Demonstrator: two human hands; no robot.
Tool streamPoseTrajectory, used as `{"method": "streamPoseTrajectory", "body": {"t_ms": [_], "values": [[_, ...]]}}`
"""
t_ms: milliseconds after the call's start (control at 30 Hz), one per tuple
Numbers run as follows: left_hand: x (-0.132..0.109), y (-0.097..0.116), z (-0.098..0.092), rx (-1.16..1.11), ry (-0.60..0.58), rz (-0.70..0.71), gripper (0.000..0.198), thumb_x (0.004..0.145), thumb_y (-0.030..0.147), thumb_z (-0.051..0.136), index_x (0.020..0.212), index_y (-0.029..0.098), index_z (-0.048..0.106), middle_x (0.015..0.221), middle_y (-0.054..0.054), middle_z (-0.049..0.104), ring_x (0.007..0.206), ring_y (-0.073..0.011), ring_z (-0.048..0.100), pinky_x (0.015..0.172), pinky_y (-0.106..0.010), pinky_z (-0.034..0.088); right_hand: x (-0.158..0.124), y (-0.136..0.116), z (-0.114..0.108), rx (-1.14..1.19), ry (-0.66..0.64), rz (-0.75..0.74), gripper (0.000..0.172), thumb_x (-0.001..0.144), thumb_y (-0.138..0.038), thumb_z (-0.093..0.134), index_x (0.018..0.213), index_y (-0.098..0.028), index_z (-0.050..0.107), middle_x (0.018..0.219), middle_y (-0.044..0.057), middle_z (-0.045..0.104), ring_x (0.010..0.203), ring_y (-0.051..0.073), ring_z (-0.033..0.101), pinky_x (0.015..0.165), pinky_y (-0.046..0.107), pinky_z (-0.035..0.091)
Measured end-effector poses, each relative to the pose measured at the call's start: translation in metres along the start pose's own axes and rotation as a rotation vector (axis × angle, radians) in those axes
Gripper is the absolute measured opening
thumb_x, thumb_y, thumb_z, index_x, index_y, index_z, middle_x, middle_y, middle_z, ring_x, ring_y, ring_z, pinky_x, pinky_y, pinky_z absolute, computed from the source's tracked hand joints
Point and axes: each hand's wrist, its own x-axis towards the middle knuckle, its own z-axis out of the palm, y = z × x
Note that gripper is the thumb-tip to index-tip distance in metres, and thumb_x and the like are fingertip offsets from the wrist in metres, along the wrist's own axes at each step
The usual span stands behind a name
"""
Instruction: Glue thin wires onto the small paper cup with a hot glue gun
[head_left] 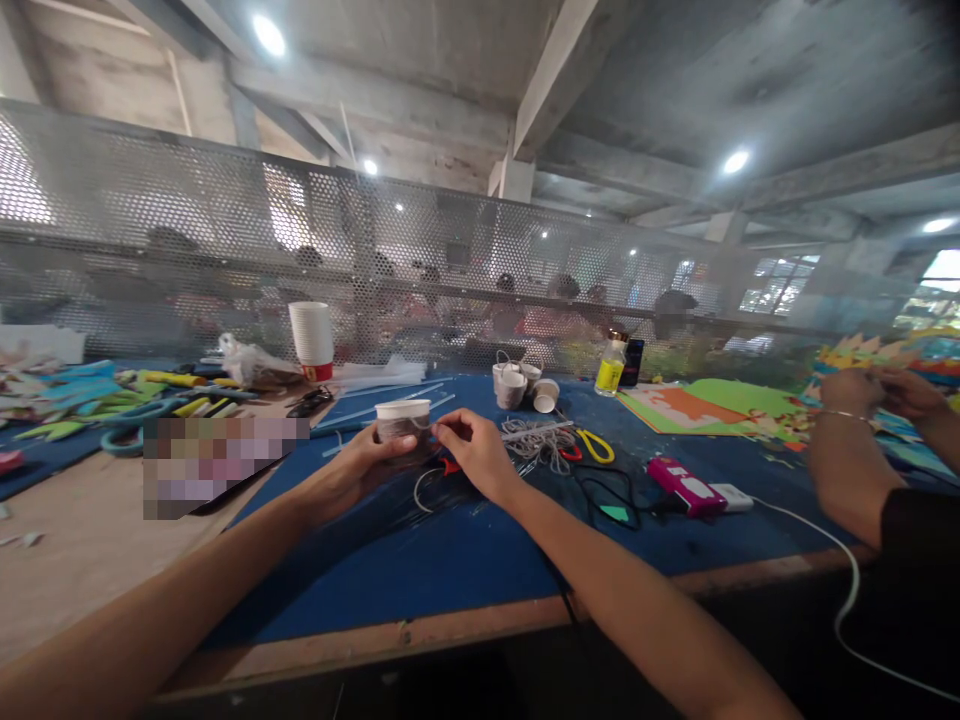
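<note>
My left hand (361, 462) is wrapped around a small white paper cup (403, 412), held upright over the blue mat with its sides partly wound in grey cord. Close against the cup's right side, my right hand (478, 452) pinches a thin length of the cord at the fingertips. A pale loop of cord (426, 492) hangs below the cup. Behind my right hand lies a loose heap of grey cord (544, 442). Several cord-wrapped cups (511, 385) stand further back, and one cup (545, 396) lies on its side.
Yellow-handled scissors (596, 446), a magenta box (684, 487) with a white charger and cable, and a glue bottle (611, 365) are to the right. Left are stacked paper cups (310, 338) and a blurred-out flat item (217, 460). A co-worker's hands (851, 395) work at far right.
</note>
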Motion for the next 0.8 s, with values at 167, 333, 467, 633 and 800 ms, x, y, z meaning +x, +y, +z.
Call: {"method": "streamPoseTrajectory", "body": {"t_ms": [167, 333, 467, 633, 800], "values": [[-0.0007, 0.0004, 0.0022, -0.001, 0.01, -0.016, 0.048, 0.073, 0.036, 0.085, 0.118, 0.021, 0.075, 0.127, -0.015, 0.074, 0.122, -0.0347, 0.066, 0.1, -0.041, 0.055, 0.0027, 0.0024, -0.002, 0.088, 0.041, 0.018, 0.026, 0.09, -0.046, 0.064, 0.085, -0.02, 0.063, 0.08, 0.001, 0.074, 0.079, 0.017, 0.071, 0.08, 0.028, 0.053], [0.0, 0.0004, 0.0024, 0.014, 0.004, -0.01, 0.048, 0.073, 0.036, 0.084, 0.117, 0.019, 0.075, 0.126, -0.015, 0.074, 0.121, -0.0349, 0.066, 0.1, -0.041, 0.054, 0.0029, 0.0025, -0.0023, 0.13, 0.053, -0.003, 0.027, 0.09, -0.046, 0.064, 0.084, -0.02, 0.063, 0.078, 0.001, 0.074, 0.077, 0.017, 0.071, 0.078, 0.028, 0.052], [0.0006, -0.0003, 0.0005, 0.015, 0.012, -0.012, 0.049, 0.073, 0.036, 0.084, 0.118, 0.019, 0.074, 0.128, -0.016, 0.073, 0.122, -0.0342, 0.066, 0.099, -0.039, 0.055, 0.0023, 0.0026, -0.0026, 0.122, 0.043, 0.019, 0.025, 0.092, -0.045, 0.062, 0.086, -0.021, 0.061, 0.078, 0.001, 0.074, 0.077, 0.017, 0.072, 0.079, 0.029, 0.053], [0.0003, 0.0002, 0.0006, 0.025, 0.006, -0.016, 0.048, 0.075, 0.036, 0.082, 0.119, 0.019, 0.074, 0.13, -0.015, 0.072, 0.124, -0.0333, 0.065, 0.099, -0.038, 0.055, 0.0022, 0.0016, -0.0036, 0.101, 0.035, 0.021, 0.023, 0.091, -0.044, 0.062, 0.084, -0.022, 0.06, 0.078, 0.0, 0.073, 0.079, 0.017, 0.071, 0.08, 0.029, 0.053], [-0.0002, 0.0009, 0.0013, 0.022, 0.007, -0.016, 0.049, 0.077, 0.036, 0.081, 0.121, 0.018, 0.073, 0.131, -0.016, 0.072, 0.126, -0.0354, 0.064, 0.103, -0.042, 0.053, 0.0021, -0.0025, -0.0048, 0.033, 0.05, 0.006, 0.021, 0.09, -0.04, 0.061, 0.079, -0.022, 0.059, 0.079, -0.001, 0.071, 0.08, 0.017, 0.068, 0.08, 0.029, 0.052]]}}
